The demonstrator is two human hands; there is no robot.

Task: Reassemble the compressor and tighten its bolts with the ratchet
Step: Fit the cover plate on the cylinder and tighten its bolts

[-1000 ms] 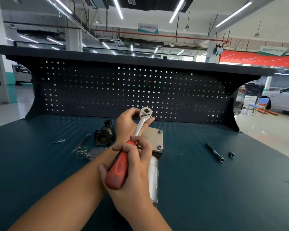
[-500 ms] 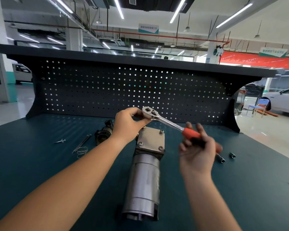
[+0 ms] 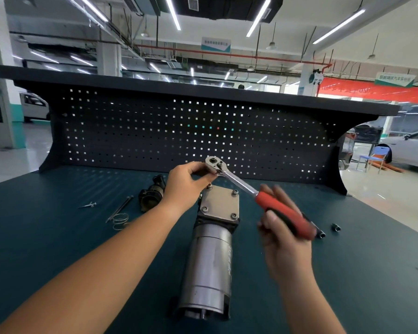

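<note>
The silver compressor (image 3: 210, 268) lies lengthwise on the green bench, its square end plate (image 3: 220, 203) facing away from me with a bolt at each corner. The ratchet (image 3: 237, 180) has its chrome head above the plate's far-left corner and its red handle pointing right and toward me. My left hand (image 3: 186, 182) grips the ratchet head from the left, hiding whatever sits under the head. My right hand (image 3: 282, 237), blurred, holds the red handle between thumb and fingers.
A black cylindrical part (image 3: 152, 192), long thin bolts (image 3: 121, 208), a wire spring (image 3: 120, 220) and a small screw (image 3: 88, 204) lie left of the compressor. An extension bar tip (image 3: 320, 235) and a small socket (image 3: 336, 227) lie right. A dark pegboard (image 3: 179, 136) closes the back.
The ratchet handle swung from pointing toward me over to the right, with my right hand following it. My left hand stayed on the ratchet head.
</note>
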